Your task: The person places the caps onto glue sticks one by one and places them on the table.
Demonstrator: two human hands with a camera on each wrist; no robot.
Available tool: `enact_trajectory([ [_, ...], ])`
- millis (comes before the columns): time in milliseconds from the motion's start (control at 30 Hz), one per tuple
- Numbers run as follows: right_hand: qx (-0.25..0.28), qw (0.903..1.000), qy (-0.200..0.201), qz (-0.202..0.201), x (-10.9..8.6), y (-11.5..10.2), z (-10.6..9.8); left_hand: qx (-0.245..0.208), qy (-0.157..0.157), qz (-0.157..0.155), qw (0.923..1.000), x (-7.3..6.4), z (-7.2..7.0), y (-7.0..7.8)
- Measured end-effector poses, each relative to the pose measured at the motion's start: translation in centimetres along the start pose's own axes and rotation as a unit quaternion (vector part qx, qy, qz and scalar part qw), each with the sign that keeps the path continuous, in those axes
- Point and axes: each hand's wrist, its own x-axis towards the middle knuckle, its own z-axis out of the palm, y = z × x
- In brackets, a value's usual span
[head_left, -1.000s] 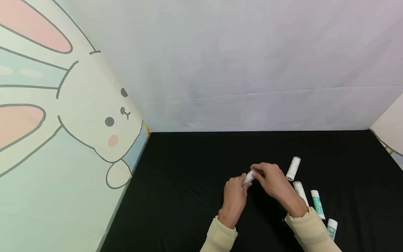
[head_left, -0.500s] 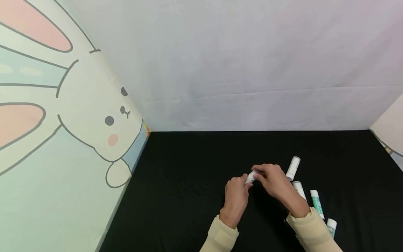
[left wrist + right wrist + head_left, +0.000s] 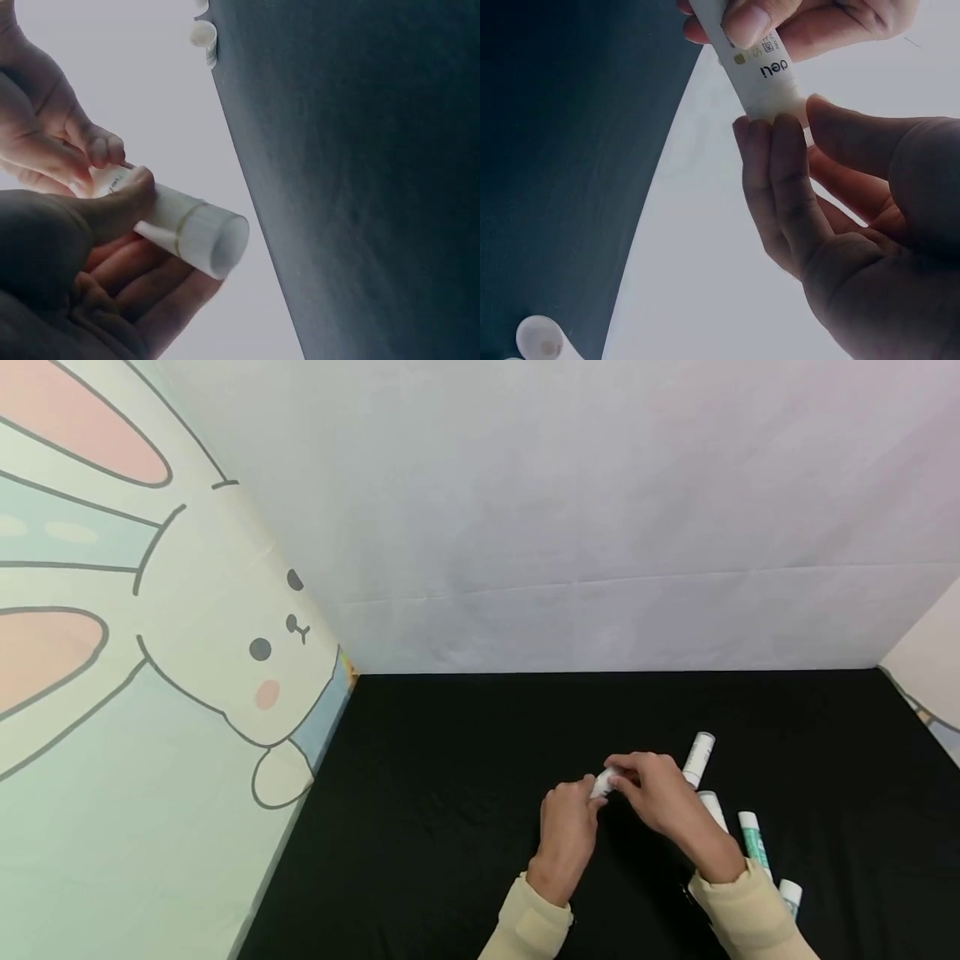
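Both hands are together on a white glue stick [image 3: 602, 784], held above the black table. My left hand [image 3: 567, 833] grips its body, thumb on top and fingers beneath; the left wrist view shows the round end of the glue stick [image 3: 176, 214] sticking out past the thumb. With fingertips and thumb, my right hand [image 3: 660, 795] pinches the opposite end. In the right wrist view, "deli" is printed on the glue stick [image 3: 759, 71] beside that pinched end, which the fingers partly hide.
Right of the hands lie two white glue sticks, a far one [image 3: 699, 758] and a nearer one [image 3: 712, 810]. Two green-labelled ones, a longer-showing one [image 3: 753, 839] and another [image 3: 791, 893], lie partly behind the right sleeve [image 3: 750, 906]. A pale wall [image 3: 585, 527] rises behind the black table [image 3: 450, 743].
Both hands have drifted slightly right with the glue stick between them. The right forearm now covers a bit more of the glue sticks on the table.
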Motion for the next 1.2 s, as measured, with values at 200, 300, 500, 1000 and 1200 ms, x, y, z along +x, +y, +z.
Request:
enact_trajectory([
  [200, 0.004, 1.0, -0.004, -0.002, -0.1, 0.3, -0.2, -0.027, -0.005, 0.001, 0.9996, 0.0, 0.5, 0.0],
  [300, 0.004, 1.0, -0.004, -0.002, -0.1, 0.4, -0.5, -0.038, -0.004, 0.007, 0.9993, 0.0, 0.7, 0.1],
  [500, 0.0, 0.9998, 0.006, 0.018, 0.0, 0.6, -1.4, -0.053, -0.002, 0.014, 0.9985, 0.5, 1.0, 0.6],
  [1000, 0.003, 0.999, 0.022, 0.04, -0.2, 1.1, -3.0, -0.09, -0.037, 0.021, 0.995, 1.1, 1.4, 1.6],
  [1200, 0.001, 0.9988, 0.031, 0.04, 0.0, 1.8, -3.7, -0.118, -0.046, 0.019, 0.9917, 1.2, 1.5, 1.9],
])
